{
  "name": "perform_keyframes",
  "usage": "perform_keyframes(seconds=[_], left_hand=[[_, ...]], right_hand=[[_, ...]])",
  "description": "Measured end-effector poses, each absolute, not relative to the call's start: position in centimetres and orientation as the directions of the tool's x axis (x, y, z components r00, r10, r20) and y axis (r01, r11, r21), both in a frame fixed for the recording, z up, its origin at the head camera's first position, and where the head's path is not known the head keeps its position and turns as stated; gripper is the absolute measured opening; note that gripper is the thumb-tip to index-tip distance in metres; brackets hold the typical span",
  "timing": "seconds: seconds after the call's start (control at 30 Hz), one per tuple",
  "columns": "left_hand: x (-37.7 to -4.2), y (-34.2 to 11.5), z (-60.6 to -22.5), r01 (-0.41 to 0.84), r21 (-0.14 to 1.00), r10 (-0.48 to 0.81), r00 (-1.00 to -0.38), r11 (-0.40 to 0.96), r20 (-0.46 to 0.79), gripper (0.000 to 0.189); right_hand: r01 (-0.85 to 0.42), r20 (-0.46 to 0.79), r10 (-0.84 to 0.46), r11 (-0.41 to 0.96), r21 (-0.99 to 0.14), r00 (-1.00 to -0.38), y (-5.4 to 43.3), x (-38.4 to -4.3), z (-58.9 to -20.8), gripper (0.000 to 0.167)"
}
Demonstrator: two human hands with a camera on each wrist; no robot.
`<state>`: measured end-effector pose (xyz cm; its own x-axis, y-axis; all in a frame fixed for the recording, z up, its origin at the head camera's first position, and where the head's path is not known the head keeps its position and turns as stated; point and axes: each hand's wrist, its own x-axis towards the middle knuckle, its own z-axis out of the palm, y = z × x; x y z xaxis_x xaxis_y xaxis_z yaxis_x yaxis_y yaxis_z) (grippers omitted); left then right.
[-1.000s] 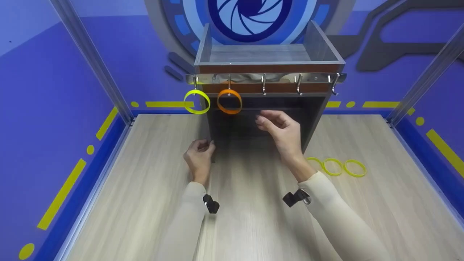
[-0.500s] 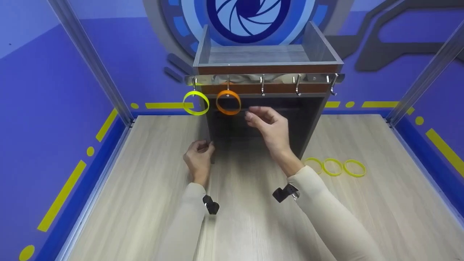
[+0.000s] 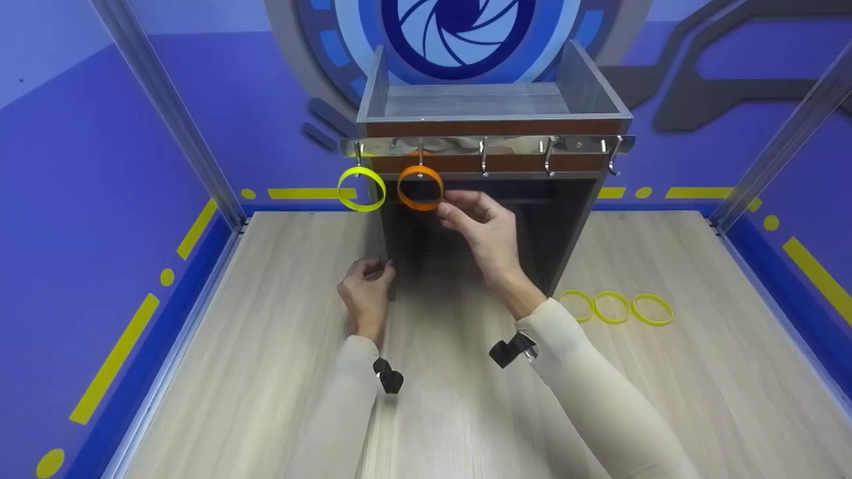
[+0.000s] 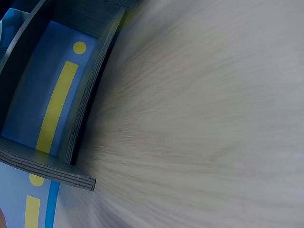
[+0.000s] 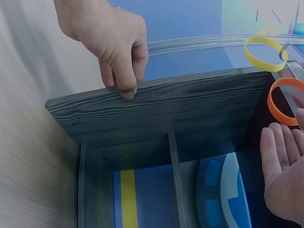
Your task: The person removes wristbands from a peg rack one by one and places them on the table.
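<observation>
An orange wristband (image 3: 420,189) hangs on the second hook from the left of a metal hook rail (image 3: 519,144). At its right edge my right hand (image 3: 489,239) pinches it between thumb and index finger, while the other fingers show beside it in the right wrist view. A yellow wristband (image 3: 361,189) hangs on the leftmost hook. My left hand (image 3: 365,293) grips the left side panel of the grey wooden shelf unit (image 5: 166,99), low down, thumb on one face and fingers behind. The left wrist view shows the unit's lower compartments (image 4: 61,90) and tabletop.
Three yellow wristbands (image 3: 612,307) lie in a row on the wooden table (image 3: 266,372), right of the shelf unit. Blue printed walls (image 3: 80,219) with metal posts (image 3: 166,113) enclose the table at the left, back and right.
My right hand has moved left from in front of the middle of the unit to the orange wristband's right edge. The left hand stays on the side panel.
</observation>
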<state>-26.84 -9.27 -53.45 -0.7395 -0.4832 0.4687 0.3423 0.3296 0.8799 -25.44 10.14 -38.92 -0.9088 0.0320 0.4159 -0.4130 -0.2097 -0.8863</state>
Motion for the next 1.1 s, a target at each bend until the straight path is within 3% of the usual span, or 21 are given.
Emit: perform_keyframes(seconds=[0.6,1.1], left_hand=[[-26.9,-9.2,-53.6,0.340,0.875,-0.488,-0.731,0.344,0.476,0.014],[-27.0,-9.4,-53.6,0.382,0.865,-0.475,-0.724,0.327,0.499,0.012]], right_hand=[[-0.403,0.402,0.043,-0.186,-0.896,-0.915,9.3,-25.5,-38.9,0.021],[-0.433,0.436,0.064,-0.310,-0.846,-0.898,8.5,-24.8,-37.4,0.020]])
